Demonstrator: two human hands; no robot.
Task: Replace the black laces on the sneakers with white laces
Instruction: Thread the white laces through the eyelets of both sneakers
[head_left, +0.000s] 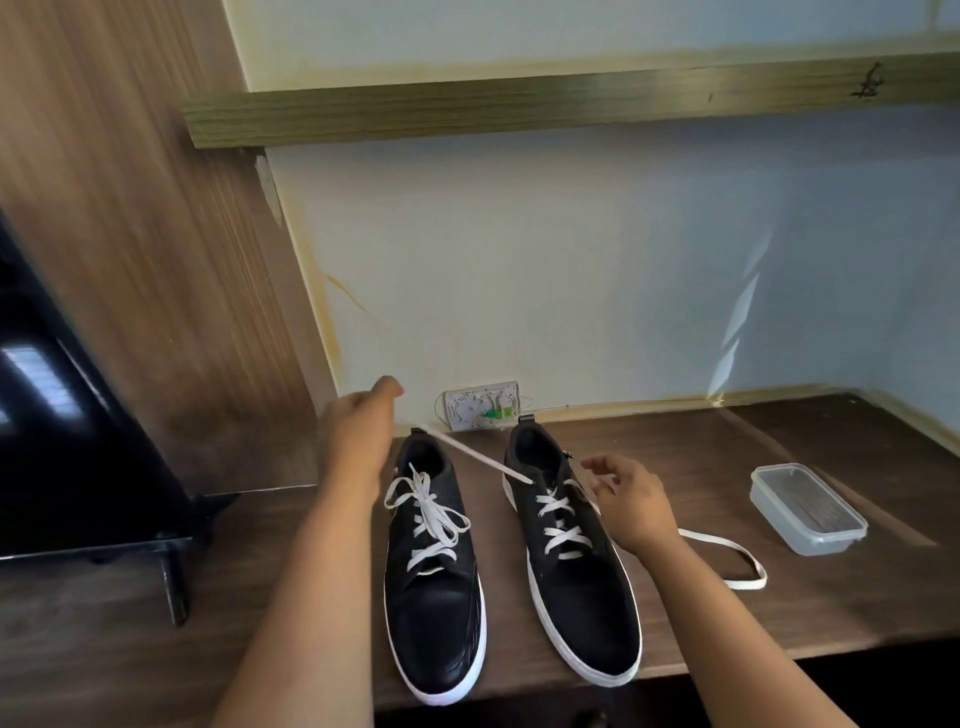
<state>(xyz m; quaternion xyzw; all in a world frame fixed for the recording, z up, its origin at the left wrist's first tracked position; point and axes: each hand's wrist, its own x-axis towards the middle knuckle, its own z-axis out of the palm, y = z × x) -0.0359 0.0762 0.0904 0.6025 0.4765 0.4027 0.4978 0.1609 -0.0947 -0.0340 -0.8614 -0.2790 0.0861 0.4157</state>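
With my left hand (358, 431) pinching the white lace (483, 460) taut across the right sneaker (571, 571) on the tabletop (779, 613), my right hand's (631, 501) loose, empty grip should steady the eyelets while I pull evenly.

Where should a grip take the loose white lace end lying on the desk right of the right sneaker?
Pinch the flat white lace end at its outer loop, coming from above and the right. It lies slack on the dark wooden desk, away from the black right sneaker, the right hand and the clear plastic container.
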